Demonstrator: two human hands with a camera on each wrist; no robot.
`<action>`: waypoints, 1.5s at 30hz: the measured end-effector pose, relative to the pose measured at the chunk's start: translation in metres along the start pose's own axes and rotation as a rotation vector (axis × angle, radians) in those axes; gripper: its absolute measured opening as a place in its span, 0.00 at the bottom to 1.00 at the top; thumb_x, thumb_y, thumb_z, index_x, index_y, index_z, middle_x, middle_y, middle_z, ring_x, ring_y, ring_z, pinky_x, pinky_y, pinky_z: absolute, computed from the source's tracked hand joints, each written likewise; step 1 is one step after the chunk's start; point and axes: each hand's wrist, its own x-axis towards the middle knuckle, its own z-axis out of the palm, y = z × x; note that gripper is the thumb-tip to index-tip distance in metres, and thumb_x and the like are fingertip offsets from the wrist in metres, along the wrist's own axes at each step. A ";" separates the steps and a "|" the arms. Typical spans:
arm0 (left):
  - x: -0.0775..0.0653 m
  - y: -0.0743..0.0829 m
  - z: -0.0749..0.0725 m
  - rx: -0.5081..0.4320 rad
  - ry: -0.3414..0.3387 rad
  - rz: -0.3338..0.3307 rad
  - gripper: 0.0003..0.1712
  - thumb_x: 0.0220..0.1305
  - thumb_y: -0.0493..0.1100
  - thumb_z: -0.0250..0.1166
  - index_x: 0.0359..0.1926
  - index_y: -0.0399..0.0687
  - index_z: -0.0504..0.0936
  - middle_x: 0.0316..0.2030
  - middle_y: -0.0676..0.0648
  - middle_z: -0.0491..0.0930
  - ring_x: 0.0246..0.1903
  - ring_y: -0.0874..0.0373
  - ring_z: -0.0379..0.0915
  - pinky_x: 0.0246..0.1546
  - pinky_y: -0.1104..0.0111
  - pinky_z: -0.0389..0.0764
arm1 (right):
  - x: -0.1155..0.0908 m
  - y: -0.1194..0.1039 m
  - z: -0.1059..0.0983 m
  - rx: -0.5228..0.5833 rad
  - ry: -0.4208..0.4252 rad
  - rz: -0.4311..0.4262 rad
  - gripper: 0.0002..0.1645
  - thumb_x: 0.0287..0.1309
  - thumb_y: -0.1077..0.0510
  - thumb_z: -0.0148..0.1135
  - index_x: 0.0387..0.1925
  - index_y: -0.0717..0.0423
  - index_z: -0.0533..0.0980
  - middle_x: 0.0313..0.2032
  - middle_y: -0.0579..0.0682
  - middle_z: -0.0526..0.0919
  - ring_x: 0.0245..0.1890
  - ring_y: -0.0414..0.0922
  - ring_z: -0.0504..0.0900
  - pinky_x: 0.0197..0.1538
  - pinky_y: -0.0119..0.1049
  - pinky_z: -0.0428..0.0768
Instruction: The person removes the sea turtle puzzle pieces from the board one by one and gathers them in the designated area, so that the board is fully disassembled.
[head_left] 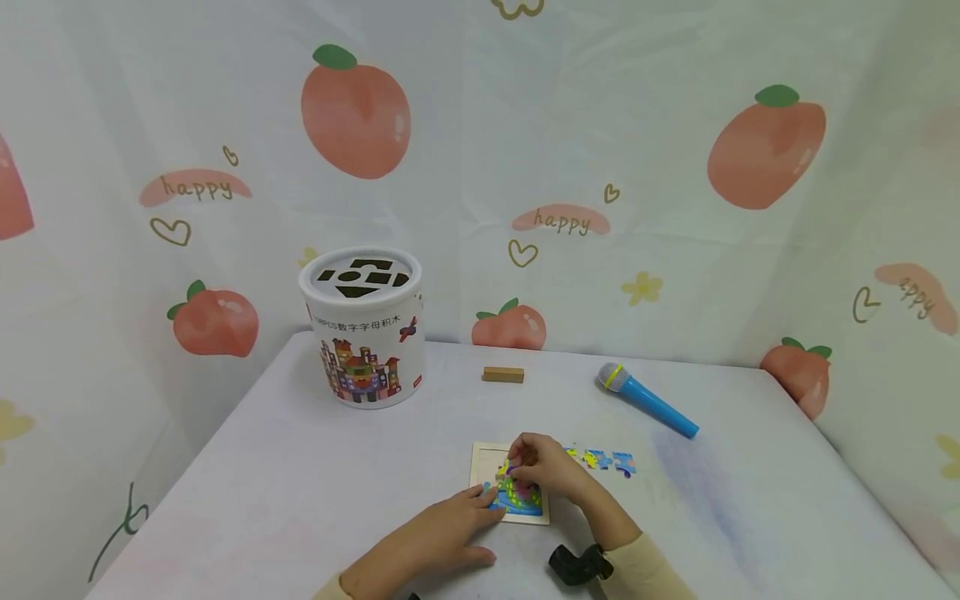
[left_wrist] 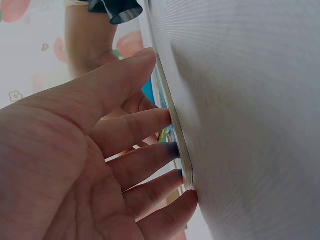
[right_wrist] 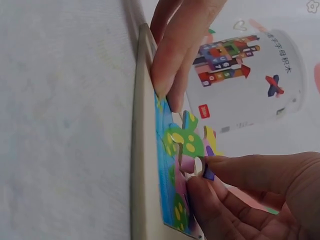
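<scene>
A small jigsaw puzzle in a shallow wooden tray (head_left: 486, 455) lies on the table, with colourful pieces filling its lower right part. My left hand (head_left: 454, 527) lies with fingers extended over the tray's left side; in the left wrist view its fingertips (left_wrist: 172, 150) are at the tray's edge. Thumb and fingers of my right hand (head_left: 553, 468) pinch a puzzle piece (right_wrist: 191, 142) with green, yellow, pink and purple print. That piece stands tilted above the blue part of the picture (right_wrist: 166, 170) in the right wrist view. The right hand partly hides the tray's upper right.
Several loose puzzle pieces (head_left: 624, 463) lie in a row right of the tray. Behind are a wooden block (head_left: 503, 375) and a blue toy microphone (head_left: 654, 404). A white bucket (head_left: 367, 342) with a slotted lid stands at the back left, before a printed cloth.
</scene>
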 end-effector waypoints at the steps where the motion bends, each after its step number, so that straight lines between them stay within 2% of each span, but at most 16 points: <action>1: 0.000 0.000 0.000 0.001 0.002 0.001 0.33 0.56 0.60 0.62 0.61 0.53 0.73 0.66 0.46 0.65 0.67 0.50 0.59 0.62 0.60 0.68 | 0.000 0.000 -0.001 0.006 0.001 0.005 0.09 0.54 0.65 0.63 0.37 0.63 0.73 0.30 0.50 0.76 0.29 0.40 0.74 0.32 0.28 0.77; 16: 0.001 0.000 0.001 0.002 0.013 0.001 0.33 0.56 0.60 0.62 0.61 0.53 0.73 0.66 0.47 0.65 0.67 0.50 0.59 0.63 0.60 0.68 | -0.008 0.007 -0.007 0.155 -0.002 0.077 0.13 0.56 0.64 0.62 0.41 0.66 0.71 0.28 0.49 0.80 0.26 0.38 0.79 0.34 0.34 0.83; 23: 0.001 0.001 0.001 -0.005 0.012 -0.009 0.34 0.55 0.60 0.63 0.61 0.53 0.73 0.65 0.47 0.66 0.67 0.50 0.59 0.63 0.59 0.67 | -0.018 0.013 -0.019 0.139 0.037 0.095 0.14 0.56 0.61 0.63 0.42 0.66 0.72 0.28 0.50 0.79 0.26 0.39 0.78 0.34 0.33 0.83; 31: 0.001 0.002 0.001 -0.010 -0.002 -0.033 0.33 0.55 0.60 0.63 0.61 0.54 0.73 0.66 0.48 0.66 0.67 0.51 0.58 0.64 0.60 0.66 | -0.036 0.023 -0.036 0.115 0.030 0.114 0.14 0.57 0.61 0.61 0.41 0.68 0.74 0.28 0.50 0.79 0.27 0.40 0.78 0.34 0.32 0.83; 45: 0.000 0.001 0.001 -0.009 0.000 -0.014 0.34 0.56 0.60 0.62 0.61 0.53 0.72 0.66 0.48 0.66 0.67 0.51 0.58 0.64 0.60 0.66 | -0.058 0.033 -0.052 0.090 0.094 0.185 0.13 0.56 0.58 0.63 0.36 0.67 0.76 0.28 0.49 0.81 0.27 0.40 0.79 0.34 0.32 0.83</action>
